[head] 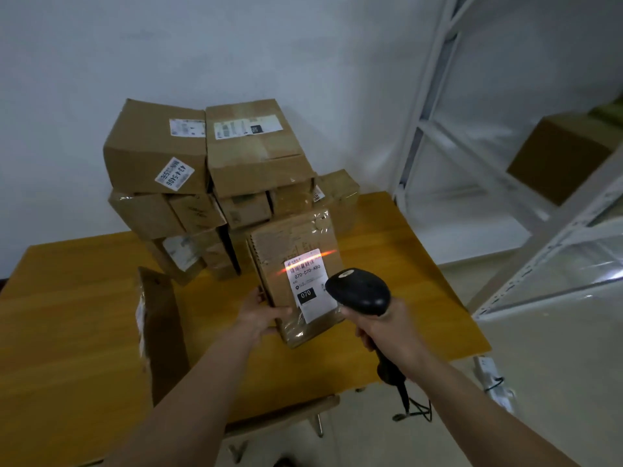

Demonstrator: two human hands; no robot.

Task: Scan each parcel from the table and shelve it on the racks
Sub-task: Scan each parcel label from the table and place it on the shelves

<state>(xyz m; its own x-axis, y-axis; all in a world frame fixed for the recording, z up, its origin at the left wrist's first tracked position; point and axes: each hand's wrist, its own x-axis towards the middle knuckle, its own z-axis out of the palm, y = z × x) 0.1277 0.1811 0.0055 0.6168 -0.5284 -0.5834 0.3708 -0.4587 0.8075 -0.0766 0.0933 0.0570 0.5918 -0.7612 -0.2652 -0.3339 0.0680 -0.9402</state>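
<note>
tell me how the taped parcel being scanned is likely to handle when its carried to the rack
The taped parcel is probably light: the left hand alone holds it tilted by one corner. Its cardboard looks stiff, so it likely won't flop. The glossy tape wrap may be a bit slippery, so a firmer two-handed hold seems wise.

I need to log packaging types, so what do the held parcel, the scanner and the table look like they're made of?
Parcel: brown corrugated cardboard, glossy clear tape and a paper label.
Scanner: black plastic by the look, smooth with a slight sheen.
Table: wood or wood-look laminate, yellowish with visible grain; which one is unclear.
</note>
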